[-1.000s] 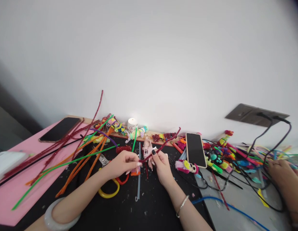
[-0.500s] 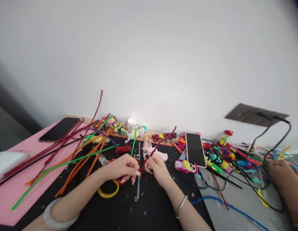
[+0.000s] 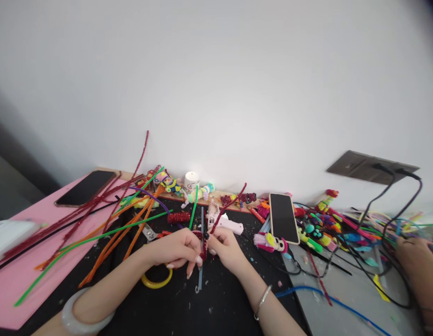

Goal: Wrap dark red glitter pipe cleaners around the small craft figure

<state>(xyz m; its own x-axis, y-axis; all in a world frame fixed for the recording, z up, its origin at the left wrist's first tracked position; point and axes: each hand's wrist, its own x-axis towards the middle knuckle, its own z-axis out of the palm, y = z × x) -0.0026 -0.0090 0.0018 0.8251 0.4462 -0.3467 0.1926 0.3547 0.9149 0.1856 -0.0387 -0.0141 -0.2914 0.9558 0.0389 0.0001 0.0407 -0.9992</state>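
Both hands, left [image 3: 176, 249] and right [image 3: 225, 247], have drawn closer together, fingers pinching the dark-red pipe cleaner [image 3: 223, 212], seemingly coiled tighter now.

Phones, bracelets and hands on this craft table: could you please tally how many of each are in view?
Phones: 2, one on the pink mat, one by the toys
Bracelets: 2, left wrist, right wrist
Hands: 3, left hand, right hand, co-worker's hand
Total: 7
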